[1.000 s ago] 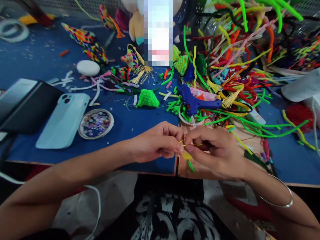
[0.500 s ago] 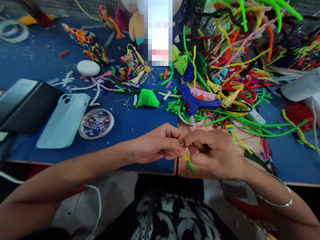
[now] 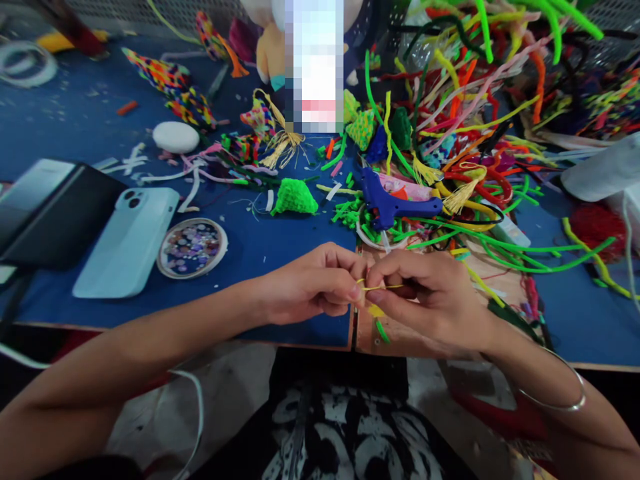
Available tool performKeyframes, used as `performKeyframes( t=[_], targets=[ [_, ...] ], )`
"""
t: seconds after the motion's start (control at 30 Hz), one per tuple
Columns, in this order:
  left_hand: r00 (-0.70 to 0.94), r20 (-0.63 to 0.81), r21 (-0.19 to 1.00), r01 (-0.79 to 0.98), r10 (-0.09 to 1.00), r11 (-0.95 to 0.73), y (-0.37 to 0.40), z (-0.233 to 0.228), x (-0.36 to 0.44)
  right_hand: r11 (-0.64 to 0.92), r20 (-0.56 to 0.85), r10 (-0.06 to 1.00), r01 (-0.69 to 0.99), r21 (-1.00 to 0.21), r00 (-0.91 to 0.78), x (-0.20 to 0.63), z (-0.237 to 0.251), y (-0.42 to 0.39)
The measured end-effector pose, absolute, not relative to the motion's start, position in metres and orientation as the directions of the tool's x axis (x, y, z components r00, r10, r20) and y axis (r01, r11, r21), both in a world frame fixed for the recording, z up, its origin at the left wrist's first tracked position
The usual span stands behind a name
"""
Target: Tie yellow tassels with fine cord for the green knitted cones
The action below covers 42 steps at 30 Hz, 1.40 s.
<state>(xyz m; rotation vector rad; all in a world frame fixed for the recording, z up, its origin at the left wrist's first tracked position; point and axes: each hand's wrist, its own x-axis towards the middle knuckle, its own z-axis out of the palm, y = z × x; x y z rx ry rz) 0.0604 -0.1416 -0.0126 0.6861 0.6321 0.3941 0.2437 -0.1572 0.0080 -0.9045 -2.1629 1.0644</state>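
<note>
Both hands are pinching a thin yellow strand [image 3: 383,288] right at the near table edge [image 3: 200,328]: left hand [image 3: 310,287] and right hand [image 3: 430,300], fingertips closed on it, blue glue gun [image 3: 390,200] just beyond.

Pale phone [image 3: 125,241], bead dish [image 3: 192,247], blue glue gun [image 3: 391,203], green woven cone [image 3: 295,197]

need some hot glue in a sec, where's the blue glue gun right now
In the head view the blue glue gun lies on the table just beyond the right hand, right of the green woven cone, at the edge of the pipe cleaner pile.
</note>
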Motion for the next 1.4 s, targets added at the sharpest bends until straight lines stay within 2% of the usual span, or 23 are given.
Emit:
performKeyframes(
  t=[0.2,0.5,0.97,1.2,1.4],
  targets=[
    [0.735,-0.426,0.699,-0.103,0.527,0.708,-0.1418,-0.0121,0.0624,0.555,0.307,0.759,0.323,-0.766,-0.575,0.2424,0.0017,-0.1593],
    [0.751,-0.433,0.687,-0.083,0.498,0.722,-0.1434,-0.0145,0.0633,0.567,0.309,0.746,0.32,-0.759,-0.59,0.2417,0.0014,-0.1584],
    [0.756,-0.425,0.671,-0.105,0.497,0.734,-0.145,-0.0141,0.0647,0.495,0.237,0.741,0.272,-0.825,-0.629,0.2441,0.003,-0.1561],
    [0.743,-0.425,0.656,-0.141,0.518,0.741,-0.1432,-0.0128,0.0619,0.384,0.114,0.759,0.298,-0.874,-0.642,0.2484,0.006,-0.158],
    [0.744,-0.416,0.66,-0.148,0.522,0.737,-0.1434,-0.0131,0.0614,0.404,0.136,0.758,0.295,-0.866,-0.638,0.2468,0.0061,-0.1574]
  ],
)
